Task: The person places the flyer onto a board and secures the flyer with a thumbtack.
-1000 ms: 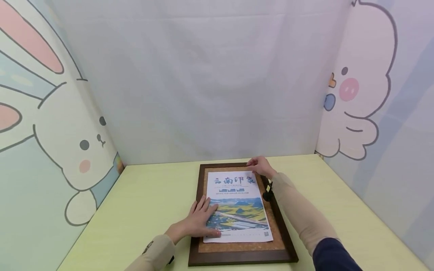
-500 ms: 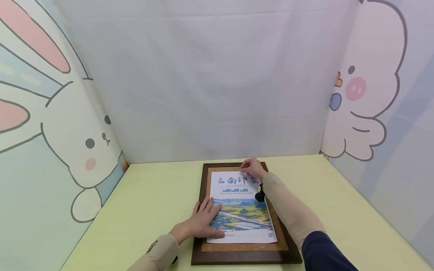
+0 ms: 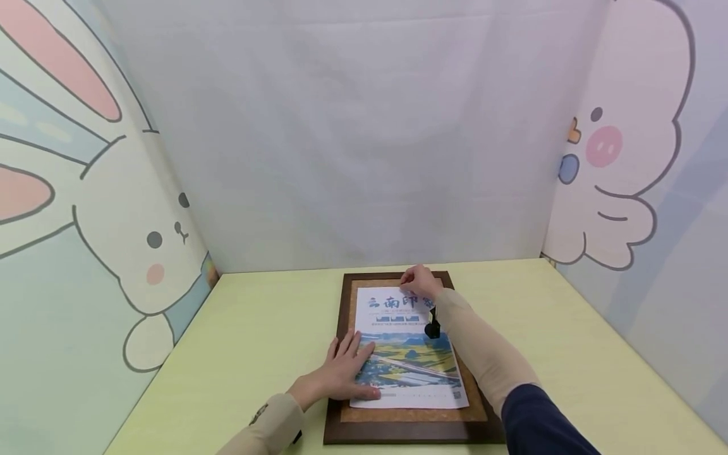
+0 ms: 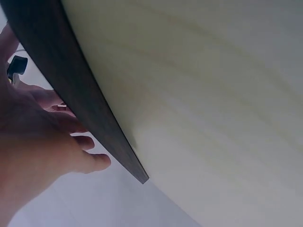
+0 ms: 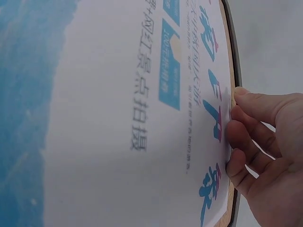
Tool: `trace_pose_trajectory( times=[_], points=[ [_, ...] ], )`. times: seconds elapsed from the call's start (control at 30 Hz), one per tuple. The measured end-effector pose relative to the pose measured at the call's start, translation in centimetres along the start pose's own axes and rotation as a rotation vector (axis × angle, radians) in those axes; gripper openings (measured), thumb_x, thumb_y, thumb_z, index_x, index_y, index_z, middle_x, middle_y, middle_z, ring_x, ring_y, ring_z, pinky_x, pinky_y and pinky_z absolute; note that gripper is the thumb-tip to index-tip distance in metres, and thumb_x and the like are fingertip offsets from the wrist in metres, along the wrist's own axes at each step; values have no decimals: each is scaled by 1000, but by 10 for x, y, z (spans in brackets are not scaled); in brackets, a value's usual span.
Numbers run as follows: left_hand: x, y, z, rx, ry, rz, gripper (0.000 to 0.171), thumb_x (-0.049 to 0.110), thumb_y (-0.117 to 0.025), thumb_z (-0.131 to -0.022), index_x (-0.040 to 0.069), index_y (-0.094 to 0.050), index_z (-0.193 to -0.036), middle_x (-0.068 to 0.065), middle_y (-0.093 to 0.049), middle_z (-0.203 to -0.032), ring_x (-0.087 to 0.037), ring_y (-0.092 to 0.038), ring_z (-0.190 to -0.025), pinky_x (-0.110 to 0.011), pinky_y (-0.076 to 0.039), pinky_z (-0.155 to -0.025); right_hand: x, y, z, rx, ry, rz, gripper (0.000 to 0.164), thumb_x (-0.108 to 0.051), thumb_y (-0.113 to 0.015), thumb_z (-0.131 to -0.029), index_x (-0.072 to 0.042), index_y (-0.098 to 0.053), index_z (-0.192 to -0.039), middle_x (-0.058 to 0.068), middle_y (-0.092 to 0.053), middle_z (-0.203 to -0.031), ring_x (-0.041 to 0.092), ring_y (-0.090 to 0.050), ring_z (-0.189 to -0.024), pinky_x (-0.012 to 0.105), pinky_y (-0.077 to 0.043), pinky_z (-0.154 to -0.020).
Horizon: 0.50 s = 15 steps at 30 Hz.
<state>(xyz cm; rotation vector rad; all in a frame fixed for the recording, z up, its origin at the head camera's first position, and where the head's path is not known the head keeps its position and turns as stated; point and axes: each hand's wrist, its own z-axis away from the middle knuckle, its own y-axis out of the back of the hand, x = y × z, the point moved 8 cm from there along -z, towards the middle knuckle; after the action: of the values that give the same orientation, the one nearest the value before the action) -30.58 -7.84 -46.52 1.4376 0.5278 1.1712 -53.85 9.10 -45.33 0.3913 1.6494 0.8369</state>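
Note:
A printed poster (image 3: 406,354) with large blue characters and a landscape picture lies on a cork board (image 3: 415,414) with a dark brown wooden frame (image 3: 409,433). My left hand (image 3: 344,374) rests flat on the poster's lower left side, fingers spread. In the left wrist view that hand (image 4: 42,142) reaches over the frame's edge. My right hand (image 5: 270,146) is at the top edge of the poster, its fingers curled with their tips touching the paper and the thumb tip close to the index fingertip. Whether a small item is pinched there, I cannot tell.
The board lies on a pale yellow-green table (image 3: 273,328). A light grey curtain (image 3: 341,139) hangs behind it. Side panels show a cartoon rabbit (image 3: 131,240) and a white cartoon figure (image 3: 620,145). A small black camera (image 3: 432,327) sits on the right wrist.
My right hand has moved left along the poster's top edge from near its upper right corner. The left hand keeps its place on the poster. The head view has shifted slightly.

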Motion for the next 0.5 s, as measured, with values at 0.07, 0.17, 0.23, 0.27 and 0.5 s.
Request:
trace_pose_trajectory(
  times=[0.07,0.17,0.23,0.27,0.5],
  points=[
    [0,0,0,1,1,-8,96,63,-64,-82,14,-25,-154,-20,-7,-162,-38,0,-151,-63,-2,-116,0,0,0,-3,-9,-6,5,-13,-70,-88,-9,-73,-90,6,-67,-88,20,-58,-78,31,-48,-76],
    [0,0,-1,7,-3,-18,95,61,-65,-81,13,-26,-153,-21,-8,-162,-39,-1,-150,-64,-3,-116,-1,-1,1,-9,-15,-10,6,-12,-70,-88,-9,-73,-91,7,-67,-89,20,-59,-78,33,-49,-77],
    [-1,0,-1,8,-4,-24,95,61,-65,-81,13,-26,-153,-20,-8,-162,-39,-1,-150,-64,-3,-116,-1,-2,1,-9,-16,-8,5,-12,-70,-88,-9,-73,-90,7,-68,-88,20,-59,-77,32,-49,-76],
    [-1,-1,-1,9,-5,-24,96,62,-65,-81,13,-26,-154,-21,-8,-162,-39,-1,-150,-64,-3,-116,-1,-2,1,-8,-15,-5,5,-12,-70,-88,-8,-73,-90,7,-68,-88,20,-59,-77,32,-49,-76],
    [-1,-1,-2,2,3,-13,97,64,-64,-81,13,-25,-154,-20,-7,-162,-39,-1,-150,-64,-2,-116,-2,-3,0,-4,-41,-8,5,-11,-69,-88,-8,-73,-90,7,-67,-89,21,-59,-79,33,-48,-77]
  ],
)
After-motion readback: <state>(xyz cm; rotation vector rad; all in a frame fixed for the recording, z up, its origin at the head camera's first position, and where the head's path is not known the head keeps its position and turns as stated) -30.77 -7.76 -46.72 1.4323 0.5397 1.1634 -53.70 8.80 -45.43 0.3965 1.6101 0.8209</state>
